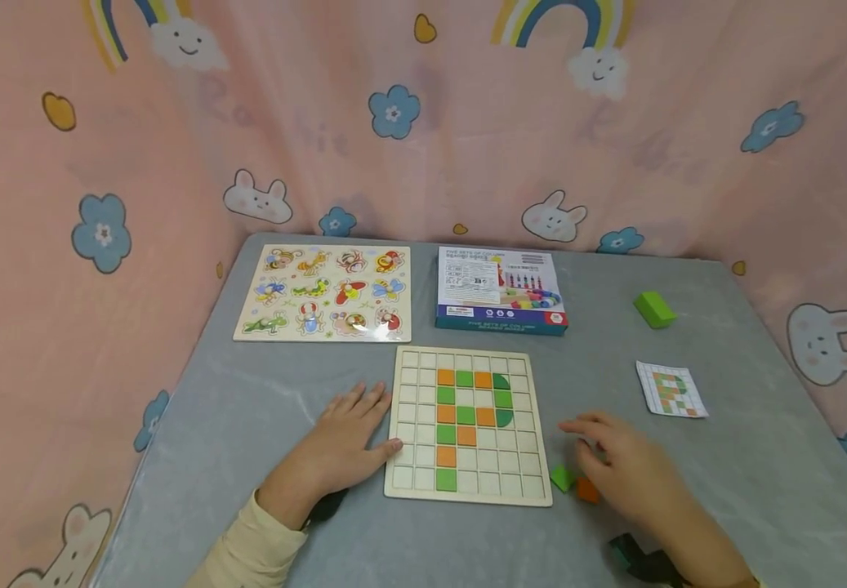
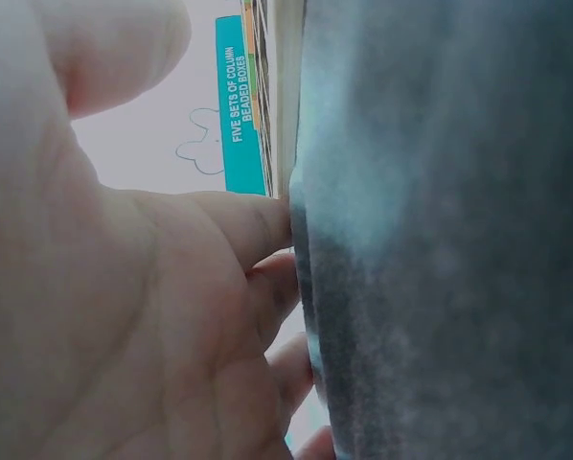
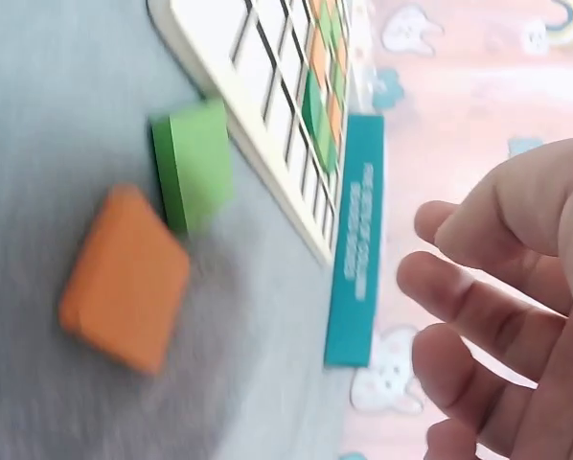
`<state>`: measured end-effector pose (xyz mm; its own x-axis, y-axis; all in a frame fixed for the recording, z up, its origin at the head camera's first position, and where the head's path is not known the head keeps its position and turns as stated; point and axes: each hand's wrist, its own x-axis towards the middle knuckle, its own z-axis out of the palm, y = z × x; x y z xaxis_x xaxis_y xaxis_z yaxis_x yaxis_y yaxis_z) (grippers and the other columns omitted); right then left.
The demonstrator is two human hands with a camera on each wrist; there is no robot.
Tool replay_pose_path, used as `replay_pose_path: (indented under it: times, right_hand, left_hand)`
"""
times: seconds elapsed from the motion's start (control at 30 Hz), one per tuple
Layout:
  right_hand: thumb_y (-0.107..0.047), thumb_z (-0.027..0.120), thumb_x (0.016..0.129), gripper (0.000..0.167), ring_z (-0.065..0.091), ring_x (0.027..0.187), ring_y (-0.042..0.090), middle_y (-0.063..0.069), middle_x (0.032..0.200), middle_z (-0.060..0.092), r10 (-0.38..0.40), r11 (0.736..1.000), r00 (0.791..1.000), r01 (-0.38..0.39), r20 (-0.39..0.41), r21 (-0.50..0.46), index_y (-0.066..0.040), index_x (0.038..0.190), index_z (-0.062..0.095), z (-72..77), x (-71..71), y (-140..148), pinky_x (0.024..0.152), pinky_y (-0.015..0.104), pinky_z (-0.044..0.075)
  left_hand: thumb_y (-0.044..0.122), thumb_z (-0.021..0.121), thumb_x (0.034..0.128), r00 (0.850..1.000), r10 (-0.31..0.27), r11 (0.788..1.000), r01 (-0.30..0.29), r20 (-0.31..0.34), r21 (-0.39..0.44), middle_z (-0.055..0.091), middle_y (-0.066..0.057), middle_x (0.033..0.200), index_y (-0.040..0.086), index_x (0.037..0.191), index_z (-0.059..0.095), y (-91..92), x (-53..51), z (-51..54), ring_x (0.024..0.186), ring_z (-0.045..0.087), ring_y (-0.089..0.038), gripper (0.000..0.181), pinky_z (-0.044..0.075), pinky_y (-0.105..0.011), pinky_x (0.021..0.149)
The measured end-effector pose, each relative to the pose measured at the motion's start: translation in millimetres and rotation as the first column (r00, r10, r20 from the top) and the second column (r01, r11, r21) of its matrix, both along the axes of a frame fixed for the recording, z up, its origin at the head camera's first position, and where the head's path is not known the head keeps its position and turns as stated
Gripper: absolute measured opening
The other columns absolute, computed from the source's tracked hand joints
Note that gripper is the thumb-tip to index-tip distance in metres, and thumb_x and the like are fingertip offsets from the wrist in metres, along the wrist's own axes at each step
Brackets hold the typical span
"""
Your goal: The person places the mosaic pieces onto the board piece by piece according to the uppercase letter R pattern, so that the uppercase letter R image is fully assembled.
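A wooden grid board [image 1: 498, 462] lies mid-table, with orange, light green and dark green tiles set in its cells in a P-like pattern. My left hand [image 1: 342, 445] lies flat at its left side, the thumb at the board's edge; the left wrist view shows the palm and fingers close up. Right of the board hovers my right hand [image 1: 617, 461], fingers loosely bent and nothing between them. Below its fingertips, a small green piece [image 3: 200, 168] and an orange piece [image 3: 128, 283] lie on the table by the board's right edge.
Behind the board are an insect picture puzzle [image 1: 329, 304] on the left and a teal-edged box [image 1: 500, 324]. On the right lie a pattern card [image 1: 671, 389] and a green block [image 1: 654, 309]. A pink patterned curtain [image 1: 305, 98] borders the grey table.
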<state>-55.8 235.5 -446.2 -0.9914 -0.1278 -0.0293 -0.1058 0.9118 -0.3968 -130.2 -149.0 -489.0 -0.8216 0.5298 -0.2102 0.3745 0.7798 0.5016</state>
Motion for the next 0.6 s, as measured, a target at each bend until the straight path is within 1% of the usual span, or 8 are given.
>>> replay_pose_path:
  times: [0.07, 0.13, 0.2, 0.27, 0.33, 0.4, 0.5, 0.6]
  right_hand:
    - [-0.006, 0.065, 0.097, 0.032, 0.061, 0.088, 0.014, 0.001, 0.126, 0.07, -0.011, 1.0, 1.0, 0.011, 0.02, 0.013, -0.016, 0.124, 0.08, 1.8, 0.2, 8, 0.07, 0.036, 0.052]
    - [-0.005, 0.066, 0.095, 0.033, 0.061, 0.088, 0.015, 0.001, 0.126, 0.07, -0.007, 0.999, 0.999, 0.006, 0.045, 0.035, -0.016, 0.122, 0.08, 2.4, 1.1, 15, 0.07, 0.038, 0.051]
    - [-0.006, 0.07, 0.092, 0.031, 0.062, 0.09, 0.015, 0.0, 0.123, 0.07, 0.013, 0.998, 0.998, -0.017, 0.065, 0.067, -0.018, 0.118, 0.081, 1.3, 3.1, 18, 0.073, 0.041, 0.055]
    - [-0.012, 0.076, 0.09, 0.027, 0.063, 0.093, 0.015, -0.004, 0.119, 0.07, 0.048, 0.994, 0.997, -0.054, 0.067, 0.091, -0.019, 0.116, 0.08, -2.5, 6.7, 20, 0.077, 0.044, 0.056]
    - [-0.018, 0.082, 0.088, 0.026, 0.063, 0.093, 0.013, -0.009, 0.115, 0.07, 0.092, 0.989, 0.995, -0.097, 0.046, 0.111, -0.022, 0.114, 0.08, -8.2, 11.4, 18, 0.08, 0.044, 0.057]
    - [-0.025, 0.087, 0.086, 0.027, 0.065, 0.096, 0.011, -0.013, 0.112, 0.07, 0.115, 0.987, 0.993, -0.119, 0.039, 0.107, -0.024, 0.112, 0.079, -12.8, 15.7, 15, 0.083, 0.044, 0.058]
    - [-0.029, 0.091, 0.085, 0.028, 0.066, 0.096, 0.011, -0.015, 0.11, 0.071, 0.115, 0.988, 0.992, -0.12, 0.057, 0.098, -0.025, 0.11, 0.079, -15.9, 19.5, 9, 0.085, 0.044, 0.059]
    - [-0.03, 0.092, 0.084, 0.028, 0.067, 0.098, 0.013, -0.013, 0.109, 0.073, 0.091, 0.991, 0.99, -0.102, 0.111, 0.092, -0.024, 0.109, 0.08, -16.0, 19.1, 6, 0.088, 0.046, 0.058]
  left_hand:
    - [0.053, 0.058, 0.1071, 1.0, 0.0, 1.0, 0.0, -0.001, -0.008, 0.025, -0.01, 0.175, 0.007, 0.168, 0.033, -0.4, -0.5, -3.1, 0.162, 0.014, -0.038, 0.08, 0.014, -0.062, 0.127]
    - [0.053, 0.058, 0.107, 1.0, 0.002, 1.0, -0.002, -0.006, -0.013, 0.024, -0.009, 0.175, 0.008, 0.168, 0.032, -0.6, -1.1, -6.5, 0.162, 0.013, -0.037, 0.081, 0.014, -0.062, 0.127]
    - [0.054, 0.058, 0.107, 1.0, 0.006, 1.0, -0.006, -0.008, -0.022, 0.022, -0.007, 0.176, 0.01, 0.169, 0.031, -0.9, -1.3, -8.4, 0.162, 0.012, -0.036, 0.081, 0.013, -0.061, 0.127]
    - [0.053, 0.058, 0.1072, 1.0, 0.008, 1.0, -0.008, -0.005, -0.024, 0.023, -0.007, 0.176, 0.009, 0.169, 0.032, -0.7, -1.0, -6.6, 0.162, 0.012, -0.036, 0.08, 0.013, -0.061, 0.127]
    - [0.054, 0.057, 0.1074, 1.0, 0.012, 1.0, -0.012, 0.0, -0.027, 0.023, -0.006, 0.176, 0.01, 0.169, 0.031, -0.6, -0.5, -5.2, 0.162, 0.012, -0.035, 0.08, 0.012, -0.06, 0.127]
    - [0.053, 0.057, 0.1078, 1.0, 0.013, 0.999, -0.013, 0.011, -0.033, 0.023, -0.007, 0.176, 0.009, 0.169, 0.032, -0.4, 0.2, -1.7, 0.162, 0.012, -0.035, 0.08, 0.012, -0.06, 0.128]
    - [0.053, 0.057, 0.108, 1.0, 0.01, 1.0, -0.01, 0.007, -0.029, 0.024, -0.007, 0.175, 0.008, 0.169, 0.032, -0.3, 0.9, -0.1, 0.162, 0.012, -0.035, 0.079, 0.012, -0.059, 0.128]
    - [0.051, 0.058, 0.1079, 1.0, 0.003, 1.0, -0.002, 0.005, -0.017, 0.026, -0.01, 0.175, 0.006, 0.168, 0.034, -0.2, 1.3, 2.2, 0.162, 0.014, -0.037, 0.079, 0.013, -0.06, 0.127]
